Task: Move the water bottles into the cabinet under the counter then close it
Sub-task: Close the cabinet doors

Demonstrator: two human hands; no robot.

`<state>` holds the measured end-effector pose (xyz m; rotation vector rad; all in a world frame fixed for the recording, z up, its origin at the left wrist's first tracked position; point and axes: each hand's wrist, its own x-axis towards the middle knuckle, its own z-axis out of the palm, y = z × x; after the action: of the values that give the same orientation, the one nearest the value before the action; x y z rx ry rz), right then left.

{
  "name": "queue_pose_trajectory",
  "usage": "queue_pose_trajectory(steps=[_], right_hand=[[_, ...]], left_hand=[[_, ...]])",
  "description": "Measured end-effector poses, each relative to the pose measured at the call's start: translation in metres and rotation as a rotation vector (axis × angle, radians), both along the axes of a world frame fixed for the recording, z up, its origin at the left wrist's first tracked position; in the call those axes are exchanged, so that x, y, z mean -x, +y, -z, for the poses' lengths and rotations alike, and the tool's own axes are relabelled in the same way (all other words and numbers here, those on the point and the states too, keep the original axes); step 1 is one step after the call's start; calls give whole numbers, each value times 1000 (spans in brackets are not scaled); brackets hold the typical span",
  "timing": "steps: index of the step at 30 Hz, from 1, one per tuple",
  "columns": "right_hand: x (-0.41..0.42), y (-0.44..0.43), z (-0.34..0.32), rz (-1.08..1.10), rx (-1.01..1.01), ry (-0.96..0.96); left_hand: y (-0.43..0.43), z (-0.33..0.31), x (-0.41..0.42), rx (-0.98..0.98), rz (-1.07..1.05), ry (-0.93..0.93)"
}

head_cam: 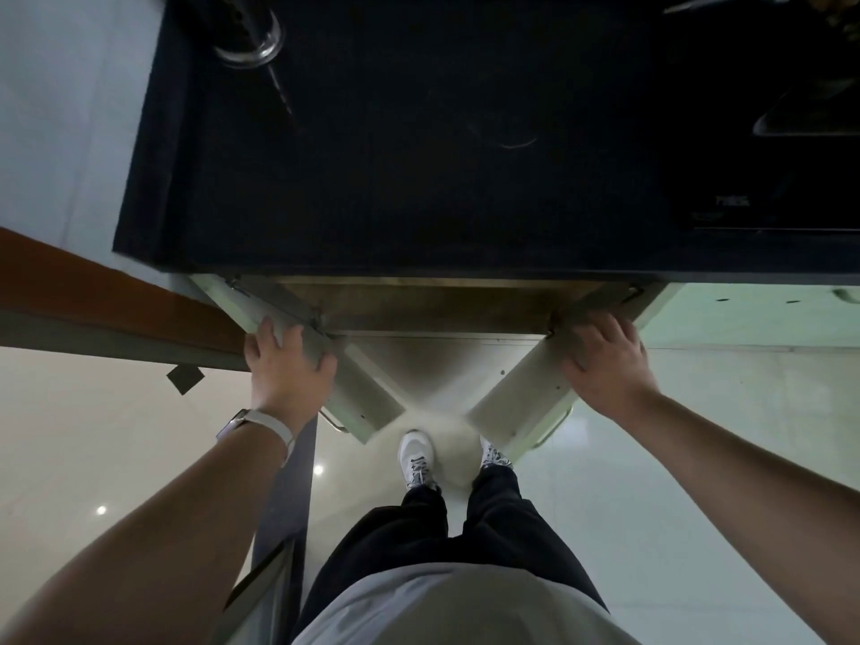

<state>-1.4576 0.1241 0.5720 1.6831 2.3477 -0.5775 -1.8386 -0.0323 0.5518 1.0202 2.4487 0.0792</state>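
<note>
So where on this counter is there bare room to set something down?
The counter is bare across its middle, between the glass at back left and the sink at right. Below it, both hands rest on the open doors.

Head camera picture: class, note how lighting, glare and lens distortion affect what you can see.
Head view: the black counter is underexposed, detail lost; ceiling lights glare as spots on the floor; wide-angle distortion splays the forearms outward; the left hand and right hand on the cabinet doors are evenly lit.
</note>
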Motion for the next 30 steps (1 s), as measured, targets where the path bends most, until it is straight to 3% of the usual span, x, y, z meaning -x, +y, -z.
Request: queue_pose_trajectory(steps=[4, 8, 13, 17, 22, 30], right_hand=[[-11, 2, 3, -249, 47, 42], [-20, 7, 4, -371, 98, -67], [-10, 3, 4, -350, -20, -211], [1, 7, 3, -320, -114, -242], [17, 13, 3, -351, -232, -114], [45, 26, 2, -480, -338, -14]], left_hand=[[-8, -9, -14, -47, 358, -74], [-20, -16, -4, -30, 462, -82], [-39, -22, 16, 97, 793, 7], [-32, -22, 11, 110, 820, 44], [-17, -22, -1, 57, 805, 119], [10, -10, -9, -187, 897, 317]])
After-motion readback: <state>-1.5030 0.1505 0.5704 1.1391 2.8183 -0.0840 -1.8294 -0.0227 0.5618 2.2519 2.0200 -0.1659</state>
